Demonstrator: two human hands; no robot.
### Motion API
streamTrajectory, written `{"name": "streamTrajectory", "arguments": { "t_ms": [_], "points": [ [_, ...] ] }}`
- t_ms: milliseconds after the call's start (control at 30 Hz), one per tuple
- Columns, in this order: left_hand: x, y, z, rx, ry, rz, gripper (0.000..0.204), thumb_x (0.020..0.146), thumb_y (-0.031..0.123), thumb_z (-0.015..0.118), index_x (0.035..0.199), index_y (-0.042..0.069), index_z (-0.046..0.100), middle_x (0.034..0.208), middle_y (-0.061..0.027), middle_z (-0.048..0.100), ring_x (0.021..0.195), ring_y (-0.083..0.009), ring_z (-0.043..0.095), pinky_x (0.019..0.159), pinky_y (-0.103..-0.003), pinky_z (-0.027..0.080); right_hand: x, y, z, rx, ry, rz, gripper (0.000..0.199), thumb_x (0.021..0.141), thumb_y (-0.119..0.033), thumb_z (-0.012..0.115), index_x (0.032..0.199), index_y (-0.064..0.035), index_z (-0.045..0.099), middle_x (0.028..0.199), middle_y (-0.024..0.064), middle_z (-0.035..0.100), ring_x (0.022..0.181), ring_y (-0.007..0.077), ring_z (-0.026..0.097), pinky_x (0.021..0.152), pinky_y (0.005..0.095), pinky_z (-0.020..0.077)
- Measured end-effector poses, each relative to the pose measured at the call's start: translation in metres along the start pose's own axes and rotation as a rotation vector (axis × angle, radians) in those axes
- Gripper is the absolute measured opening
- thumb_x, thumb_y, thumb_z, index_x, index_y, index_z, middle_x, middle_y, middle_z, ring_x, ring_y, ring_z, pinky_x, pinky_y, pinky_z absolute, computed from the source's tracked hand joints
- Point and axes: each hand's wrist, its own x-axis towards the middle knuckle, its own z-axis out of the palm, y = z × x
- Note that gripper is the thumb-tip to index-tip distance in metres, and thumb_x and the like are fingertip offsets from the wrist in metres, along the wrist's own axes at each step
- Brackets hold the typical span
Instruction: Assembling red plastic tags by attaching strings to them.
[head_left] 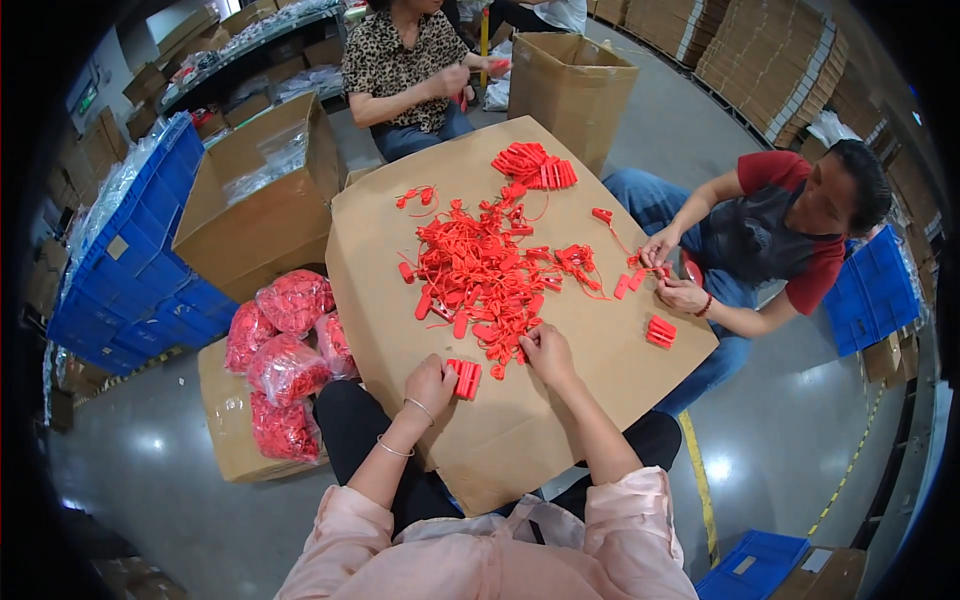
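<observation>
A tangled pile of small red plastic pieces on red cords [480, 260] lies across the cardboard tabletop [390, 240]. My left hand [430, 384] is closed, its fingertips against the left side of a short row of red plastic pieces [464, 379] lined up near the front edge. At the pile's near end, my right hand [549, 356] pinches with thumb and fingers among the red cords. Exactly what sits between those fingertips is too small to make out.
Another row of red pieces [535, 166] stands at the far side, and a small one [660, 332] at right. Co-workers sit at the far side and right, one handling a red piece. Bagged red pieces [285, 365] lie left; an open carton [265, 190] stands behind them.
</observation>
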Motion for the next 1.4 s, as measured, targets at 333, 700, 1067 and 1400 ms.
{"name": "streamTrajectory", "arguments": {
  "t_ms": [333, 700, 1067, 1400],
  "points": [
    [-0.002, 0.016, -0.006, -0.229, 0.02, 0.058, 0.014, 0.078, 0.011, 0.053, 0.078, 0.002, 0.042, 0.07, -0.0194, 0.056, 0.068, -0.0374, 0.057, 0.06, -0.044, 0.046, -0.057, 0.054, -0.067, 0.336, -0.169, 0.246, 0.016, 0.077, -0.014, 0.063, 0.072, -0.0016, 0.054, 0.056, 0.0043, 0.053, 0.053, 0.0112, 0.051, 0.052, 0.0278, 0.0419],
    [0.006, 0.003, 0.005, -0.159, -0.011, 0.005, 0.025, 0.082, 0.026, 0.051, 0.088, 0.002, 0.057, 0.08, -0.0172, 0.062, 0.076, -0.0333, 0.06, 0.068, -0.041, 0.047, -0.043, 0.001, -0.083, -0.105, 0.077, -0.193, 0.014, 0.073, -0.012, 0.058, 0.085, -0.0045, 0.059, 0.087, 0.0137, 0.055, 0.087, 0.03, 0.054, 0.074, 0.0384, 0.0444],
    [-0.01, -0.001, 0.006, -0.102, 0.082, 0.073, 0.026, 0.082, 0.029, 0.049, 0.088, 0.006, 0.059, 0.078, -0.0182, 0.06, 0.073, -0.0343, 0.059, 0.066, -0.042, 0.047, -0.046, -0.019, -0.044, -0.268, -0.067, -0.458, 0.013, 0.072, -0.011, 0.062, 0.085, -0.0072, 0.063, 0.081, 0.0114, 0.054, 0.08, 0.0264, 0.054, 0.069, 0.0372, 0.0454],
    [-0.004, -0.008, 0.011, -0.284, 0.103, -0.062, 0.024, 0.083, 0.026, 0.051, 0.089, 0.004, 0.059, 0.081, -0.0218, 0.06, 0.077, -0.0368, 0.059, 0.069, -0.042, 0.047, -0.008, -0.055, -0.132, 0.672, -0.015, -0.048, 0.01, 0.088, -0.009, 0.048, 0.088, -0.002, 0.056, 0.067, -0.0015, 0.053, 0.063, 0.005, 0.051, 0.058, 0.0206, 0.0399]
  ]
}}
